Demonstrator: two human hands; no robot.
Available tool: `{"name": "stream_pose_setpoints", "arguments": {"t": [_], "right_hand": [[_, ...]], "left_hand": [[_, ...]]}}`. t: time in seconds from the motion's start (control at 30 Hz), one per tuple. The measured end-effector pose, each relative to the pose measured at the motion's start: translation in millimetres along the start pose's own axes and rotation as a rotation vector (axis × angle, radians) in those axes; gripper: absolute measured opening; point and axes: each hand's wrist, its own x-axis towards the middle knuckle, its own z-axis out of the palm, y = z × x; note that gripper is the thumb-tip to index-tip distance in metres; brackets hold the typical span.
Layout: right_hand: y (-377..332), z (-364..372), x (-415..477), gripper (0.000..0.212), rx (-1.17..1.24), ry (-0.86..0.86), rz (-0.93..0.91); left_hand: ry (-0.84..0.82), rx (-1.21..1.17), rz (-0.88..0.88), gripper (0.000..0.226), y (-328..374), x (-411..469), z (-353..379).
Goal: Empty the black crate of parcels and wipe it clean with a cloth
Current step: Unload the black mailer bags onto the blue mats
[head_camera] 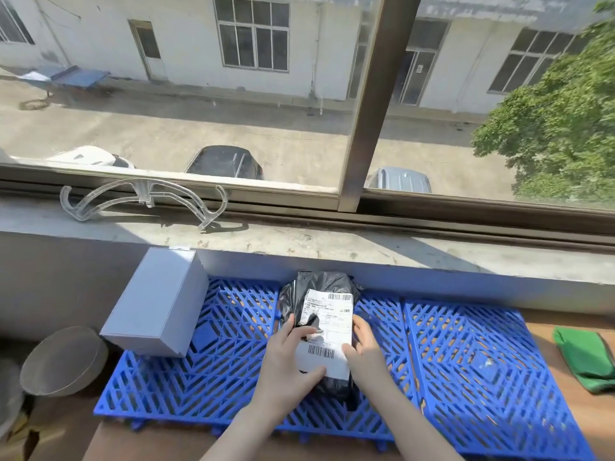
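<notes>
Both grips are clasping the black plastic-wrapped parcel [327, 314], your left grip [286, 357] and right grip [364, 347] flanking its long axis, pointing away from you.

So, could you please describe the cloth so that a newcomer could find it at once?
Below the window sill lie blue grid mats on a brown table. Just past the mats' right end lies the cloth. It is the only green, soft thing; the black parcel and white box are further left.
</notes>
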Motion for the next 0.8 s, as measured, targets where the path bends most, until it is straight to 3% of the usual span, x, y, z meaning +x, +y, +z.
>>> {"name": "stream_pose_setpoints", "arguments": {"t": [0.2,0.4,0.5,0.63,0.8], "right_hand": [[13.9,8.7,14.8,0.057,-0.034,-0.018,0.029],[8.5,10.7,25.0,0.053,-0.287,-0.101,-0.004],[5.1,11.3,21.1,0.056,-0.368,-0.029,-0.055],[6.6,14.0,-3.4,0.047,-0.491,0.107,-0.235],[22.0,18.3,-24.0,0.041,-0.673,0.079,-0.315]], "left_hand": [[-0.017,0.056,0.02,0.054,-17.6,7.1,6.0],[-0.003,0.063,0.0,0.049,-22.3,13.5,7.4],[0.019,0.113,0.009,0.048,-24.7,12.9,7.3],[0.078,0.216,0.153,0.049,-34.9,2.7,6.2],[0.068,0.299,0.205,0.057,-50.5,-9.8,7.0]]}}
